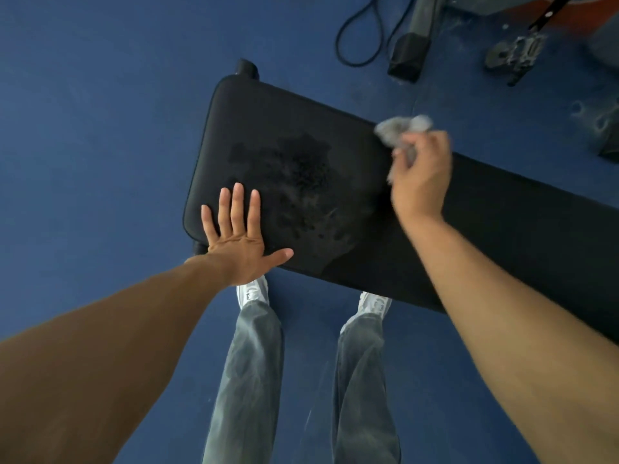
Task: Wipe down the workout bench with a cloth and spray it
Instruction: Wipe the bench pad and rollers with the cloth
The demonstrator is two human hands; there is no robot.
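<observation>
- The person's legs in grey trousers and white shoes are standing on the blue floor right against the near long edge of the workout bench, the counter being cleaned here.
- The left hand is lying flat and open, fingers spread, palm down near the near left corner of the counter; as a grip it is holding nothing and, I judge, only bracing the pad.
- Just right of that hand, a damp, blotchy wet patch is spreading over the middle of the counter's left end, reaching toward the near edge; it is looking only partly wiped.
- The right hand is closing its grip on a bunched grey cloth, which is sticking out past the fingers near the far edge; motion blur is making it hard to tell whether the cloth is touching the pad.
- The relation that matters: the patch is lying to the left of the cloth-holding grip and nearer the person, while the counter's long axis is running from the far left corner toward the near right. The right hand is the one carrying the cloth, so a leftward sweep along that axis would probably be covering the patch.
- Beyond the far edge, a black cable and dusty gym gear are lying on the floor; no spray bottle is showing.
</observation>
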